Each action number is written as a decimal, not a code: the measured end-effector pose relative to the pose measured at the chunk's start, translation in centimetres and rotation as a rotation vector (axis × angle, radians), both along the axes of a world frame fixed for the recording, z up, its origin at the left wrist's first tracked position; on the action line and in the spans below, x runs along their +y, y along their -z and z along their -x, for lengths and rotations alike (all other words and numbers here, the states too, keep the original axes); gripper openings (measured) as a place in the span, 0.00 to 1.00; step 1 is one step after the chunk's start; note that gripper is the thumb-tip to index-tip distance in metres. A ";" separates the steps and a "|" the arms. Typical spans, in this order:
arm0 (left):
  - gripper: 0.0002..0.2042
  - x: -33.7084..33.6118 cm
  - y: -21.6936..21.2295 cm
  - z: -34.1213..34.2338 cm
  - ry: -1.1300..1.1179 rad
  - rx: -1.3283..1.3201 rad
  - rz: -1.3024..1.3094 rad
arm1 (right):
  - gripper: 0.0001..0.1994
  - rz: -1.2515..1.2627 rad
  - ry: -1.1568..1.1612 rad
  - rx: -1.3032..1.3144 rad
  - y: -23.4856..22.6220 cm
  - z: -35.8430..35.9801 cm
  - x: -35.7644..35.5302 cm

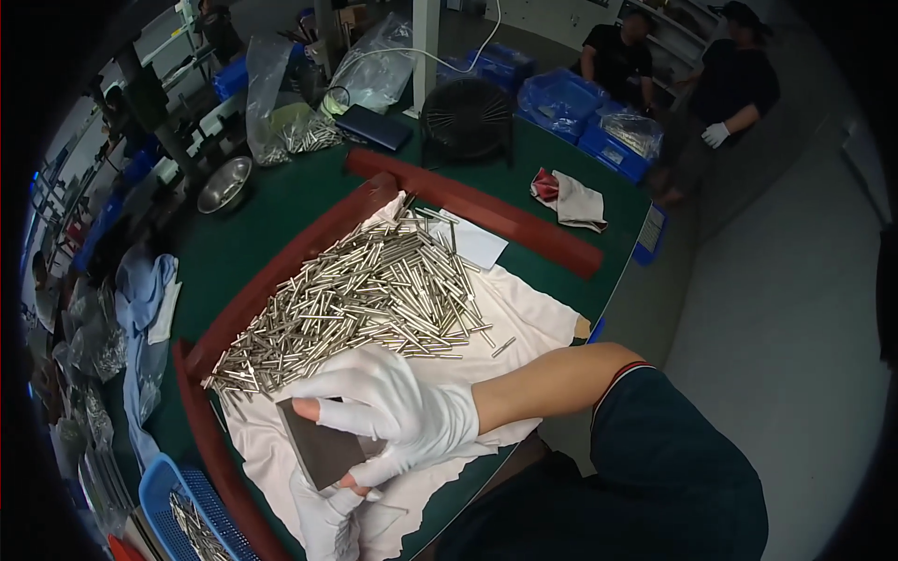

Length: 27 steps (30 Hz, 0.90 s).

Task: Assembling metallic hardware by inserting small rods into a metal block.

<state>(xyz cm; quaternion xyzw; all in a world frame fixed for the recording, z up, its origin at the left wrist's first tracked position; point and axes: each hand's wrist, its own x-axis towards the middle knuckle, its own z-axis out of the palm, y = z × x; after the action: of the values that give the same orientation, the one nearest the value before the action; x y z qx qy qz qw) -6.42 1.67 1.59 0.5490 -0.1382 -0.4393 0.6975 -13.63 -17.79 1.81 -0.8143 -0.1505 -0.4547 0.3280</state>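
Observation:
My right hand (388, 402), in a white glove with bare fingertips, reaches in from the right. Its fingers are bent over a flat dark grey rectangular block (323, 447), gripping it at the edges. Just below, my left hand (323, 524), also in a white glove, meets the block's lower edge; its fingers are mostly hidden. Beyond both hands, a large heap of thin shiny metal pins (374, 290) lies in disorder on a pale cloth (524, 304). A few loose pins (503, 347) rest at the heap's right edge.
Dark red padded bars (477, 210) border the heap on the green table (309, 192). A blue basket (173, 486) with pins stands lower left. Farther back are a metal bowl (224, 185), a black fan (466, 122), a crumpled cloth (571, 199) and blue crates (613, 150), with people beyond.

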 end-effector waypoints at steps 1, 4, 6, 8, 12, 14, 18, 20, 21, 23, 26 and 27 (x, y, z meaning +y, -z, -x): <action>0.33 0.0 0.1 -0.4 0.004 0.011 0.018 | 0.38 -0.002 0.059 -0.054 0.0 -0.1 -0.1; 0.36 0.0 -0.1 -0.9 -0.024 -0.029 0.082 | 0.40 -0.010 0.146 -0.083 0.1 -0.7 -1.0; 0.38 -0.2 -0.2 -0.9 -0.077 -0.074 0.057 | 0.40 -0.019 0.152 -0.091 0.5 -0.9 -0.9; 0.40 0.2 0.0 -1.3 -0.069 -0.044 0.068 | 0.43 -0.022 0.133 -0.046 0.6 -0.9 -0.6; 0.42 0.2 0.6 -1.5 -0.056 -0.019 0.104 | 0.43 0.000 0.134 -0.031 0.6 -0.8 -0.6; 0.43 0.2 0.6 -1.5 -0.057 0.013 0.127 | 0.39 0.017 0.151 -0.062 0.7 -1.0 -0.8; 0.42 -0.1 0.4 -1.3 -0.073 0.047 0.144 | 0.38 0.030 0.158 -0.061 0.5 -0.8 -0.9; 0.43 0.1 0.2 -1.0 -0.082 0.079 0.158 | 0.39 0.017 0.140 -0.045 0.4 -0.7 -0.8; 0.43 0.2 0.2 -0.9 -0.089 0.080 0.155 | 0.39 0.015 0.134 -0.044 0.6 -0.6 -0.6; 0.43 0.3 0.2 -0.9 -0.102 0.097 0.142 | 0.43 -0.001 0.139 -0.009 0.8 -0.6 -0.5; 0.44 0.8 -0.1 -0.9 -0.142 0.097 0.127 | 0.42 0.004 0.127 -0.008 0.8 -1.1 0.0; 0.45 0.8 -0.1 -0.8 -0.149 0.101 0.135 | 0.42 0.018 0.141 -0.013 0.8 -1.4 -0.1</action>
<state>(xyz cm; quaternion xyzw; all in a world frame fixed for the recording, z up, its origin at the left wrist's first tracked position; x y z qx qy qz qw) -5.59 2.50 1.68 0.4868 -0.0909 -0.4029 0.7697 -12.24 -17.86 0.98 -0.8228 -0.0988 -0.4807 0.2867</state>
